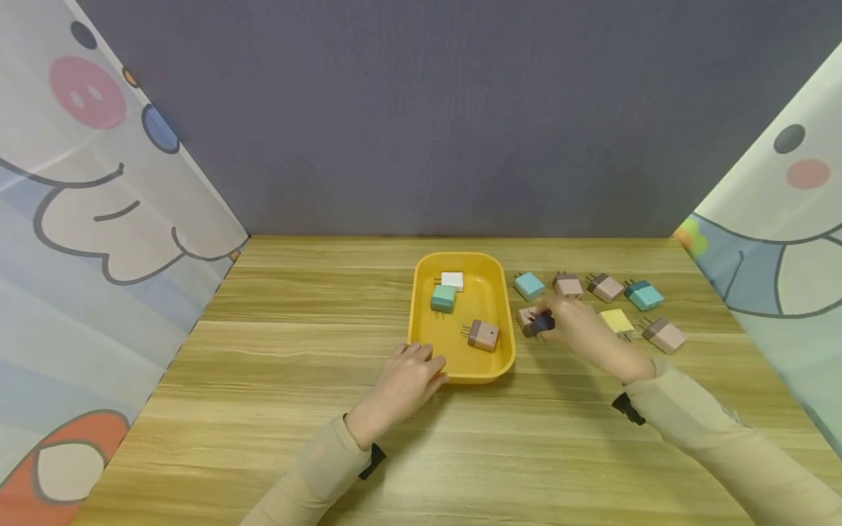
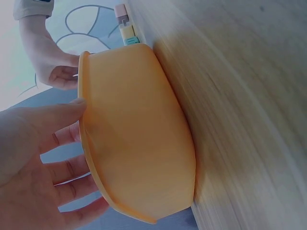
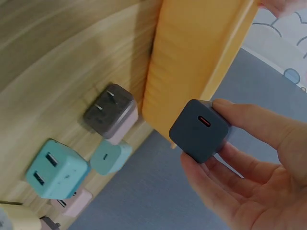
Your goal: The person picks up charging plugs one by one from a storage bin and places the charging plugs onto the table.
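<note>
My right hand pinches a dark navy charger plug between thumb and fingers. In the right wrist view its single port faces the camera, with the yellow bin's wall behind it. Below it on the table lies a pink and brown charger, prongs up. My left hand grips the near left rim of the yellow bin, thumb outside and fingers over the edge. Inside the bin lie a white charger, a green charger and a pink and brown charger.
Right of the bin, more chargers lie on the wooden table: a light blue one, a yellow one, a teal one and several pink and brown ones. A grey panel stands along the back edge.
</note>
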### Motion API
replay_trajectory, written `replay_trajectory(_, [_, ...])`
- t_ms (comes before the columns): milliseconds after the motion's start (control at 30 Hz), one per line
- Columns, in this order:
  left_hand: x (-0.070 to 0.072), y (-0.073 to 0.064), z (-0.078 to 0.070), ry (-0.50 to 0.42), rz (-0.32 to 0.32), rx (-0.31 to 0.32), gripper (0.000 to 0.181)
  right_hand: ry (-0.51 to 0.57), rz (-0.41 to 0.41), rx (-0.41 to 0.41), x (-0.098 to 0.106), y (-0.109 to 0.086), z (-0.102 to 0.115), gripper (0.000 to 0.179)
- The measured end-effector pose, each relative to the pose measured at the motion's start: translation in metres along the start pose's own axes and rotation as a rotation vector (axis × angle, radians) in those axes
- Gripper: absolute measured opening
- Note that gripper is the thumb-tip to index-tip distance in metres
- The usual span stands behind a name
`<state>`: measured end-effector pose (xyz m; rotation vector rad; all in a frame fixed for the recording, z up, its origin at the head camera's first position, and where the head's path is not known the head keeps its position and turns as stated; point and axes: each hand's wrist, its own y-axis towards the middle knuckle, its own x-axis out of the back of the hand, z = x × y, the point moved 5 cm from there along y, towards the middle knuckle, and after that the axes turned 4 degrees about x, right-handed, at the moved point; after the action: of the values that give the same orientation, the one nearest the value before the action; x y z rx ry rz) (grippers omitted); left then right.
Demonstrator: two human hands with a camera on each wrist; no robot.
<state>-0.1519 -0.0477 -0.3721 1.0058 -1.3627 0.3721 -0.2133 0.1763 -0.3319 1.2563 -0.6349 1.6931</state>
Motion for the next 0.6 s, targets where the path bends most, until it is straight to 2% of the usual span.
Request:
replay_trajectory(233, [-0.001,0.001,0.0,0.018,0.028,0.018,0.013,-0.004,0.019,-0.003,-0.007,-0.005,-0.003,0.028])
replay_trajectory(600, [0.001,0.0,-0.001,0.011,0.02,0.015,0.012,0.019,0.1,-0.034,-0.022,-0.01,-0.006,0.027])
